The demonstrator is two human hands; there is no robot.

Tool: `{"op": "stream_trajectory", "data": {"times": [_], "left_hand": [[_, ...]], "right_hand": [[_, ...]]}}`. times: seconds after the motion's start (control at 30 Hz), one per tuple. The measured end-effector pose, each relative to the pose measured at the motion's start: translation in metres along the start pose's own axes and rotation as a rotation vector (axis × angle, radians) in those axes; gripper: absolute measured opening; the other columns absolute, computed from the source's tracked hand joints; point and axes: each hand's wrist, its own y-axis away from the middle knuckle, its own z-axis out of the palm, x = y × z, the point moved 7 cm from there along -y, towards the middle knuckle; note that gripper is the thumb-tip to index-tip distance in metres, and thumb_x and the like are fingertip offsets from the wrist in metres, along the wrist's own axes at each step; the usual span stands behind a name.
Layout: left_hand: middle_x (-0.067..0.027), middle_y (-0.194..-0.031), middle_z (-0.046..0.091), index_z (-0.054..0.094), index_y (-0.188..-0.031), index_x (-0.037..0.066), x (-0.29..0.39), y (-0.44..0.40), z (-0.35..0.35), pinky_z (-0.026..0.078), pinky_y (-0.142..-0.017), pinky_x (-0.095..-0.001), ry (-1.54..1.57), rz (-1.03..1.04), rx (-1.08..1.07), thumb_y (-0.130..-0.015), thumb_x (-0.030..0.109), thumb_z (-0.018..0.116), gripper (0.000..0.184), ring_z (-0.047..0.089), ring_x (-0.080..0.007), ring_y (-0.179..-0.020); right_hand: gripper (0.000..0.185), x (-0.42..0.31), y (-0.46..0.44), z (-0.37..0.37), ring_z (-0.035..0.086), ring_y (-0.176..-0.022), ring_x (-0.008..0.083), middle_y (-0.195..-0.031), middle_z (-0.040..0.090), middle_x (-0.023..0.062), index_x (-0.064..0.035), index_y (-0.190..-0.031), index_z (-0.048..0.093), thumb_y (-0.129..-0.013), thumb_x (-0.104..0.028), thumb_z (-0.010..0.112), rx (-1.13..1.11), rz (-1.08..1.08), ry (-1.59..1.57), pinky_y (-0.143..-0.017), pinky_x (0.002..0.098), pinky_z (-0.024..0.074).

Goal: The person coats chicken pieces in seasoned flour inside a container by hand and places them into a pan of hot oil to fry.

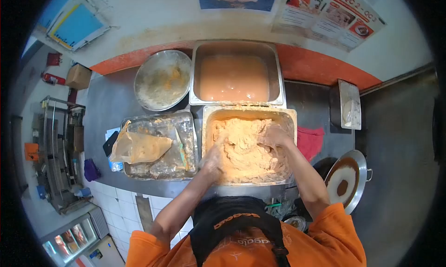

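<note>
A pale orange, clumpy floury mixture [246, 151] fills a rectangular silver metal pan [293, 123] at the centre of the frame. The left hand [214, 159], dusted with flour, is at the pan's left side with its fingers reaching in over the mixture; whether it grips any of it cannot be told. The right hand [275, 136] is in the right part of the pan, its fingers coated and partly sunk in the mixture, so its grip cannot be told either.

Just above, at the upper centre, a deeper rectangular steel pan [278, 67] holds a cloudy orange liquid [234, 79]. To its left is a round silver metal bowl [151, 69] with floury residue. Left of centre, a dark, stained rectangular metal tray [160, 172] carries a crumpled, translucent yellowish plastic bag [139, 147] and a thin tool with a green handle [181, 151]. A bright red cloth [310, 141] lies right of the mixture's pan on the grey surface [111, 95]. At the lower right, a round metal pan [361, 172] shows white and brown rings inside.
</note>
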Motion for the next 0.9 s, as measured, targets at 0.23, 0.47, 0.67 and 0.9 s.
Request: {"op": "stream_trajectory", "data": {"times": [0.23,0.47,0.67,0.9], "left_hand": [[-0.0105,-0.105,0.067,0.060,-0.123,0.003,-0.107,-0.081,-0.018,0.058,-0.074,-0.0399,0.366,-0.232,0.030,-0.101,0.042,0.055,0.045,0.066,-0.0228,-0.086],[-0.0091,-0.105,0.068,0.059,-0.122,0.002,-0.158,-0.104,-0.048,0.058,-0.074,-0.0369,0.282,-0.012,-0.073,-0.101,0.029,0.051,0.035,0.068,-0.0211,-0.083],[-0.0139,-0.114,0.066,0.051,-0.135,0.000,-0.008,0.019,-0.003,0.059,-0.088,-0.0453,0.667,-0.129,-0.049,-0.101,0.031,0.049,0.045,0.069,-0.0275,-0.098],[-0.0151,-0.123,0.062,0.050,-0.138,0.005,-0.005,-0.033,0.013,0.056,-0.094,-0.0392,0.612,-0.279,-0.211,-0.101,0.050,0.050,0.058,0.065,-0.0242,-0.110]], "right_hand": [[0.046,0.042,-0.081,0.077,0.066,-0.099,0.0350,-0.106,0.069,0.0232,-0.0002,-0.107,0.069,-0.092,-0.042,0.056,0.082,-0.051,-0.231,-0.086,0.0428,0.0507],[0.041,-0.097,0.063,-0.013,0.063,-0.111,0.0377,-0.115,0.065,0.0285,-0.0019,-0.121,0.065,-0.095,-0.031,0.054,0.219,-0.048,0.141,-0.102,0.0452,0.0448],[0.033,-0.048,0.071,-0.048,0.063,-0.088,0.0249,-0.097,0.066,0.0183,0.0018,-0.109,0.065,-0.082,-0.018,0.067,0.200,0.030,-0.468,-0.077,0.0403,0.0513],[0.046,0.017,-0.062,0.045,0.065,-0.105,0.0289,-0.117,0.068,0.0181,-0.0016,-0.118,0.066,-0.083,-0.031,0.071,-0.015,0.196,-0.467,-0.085,0.0386,0.0500]]}}
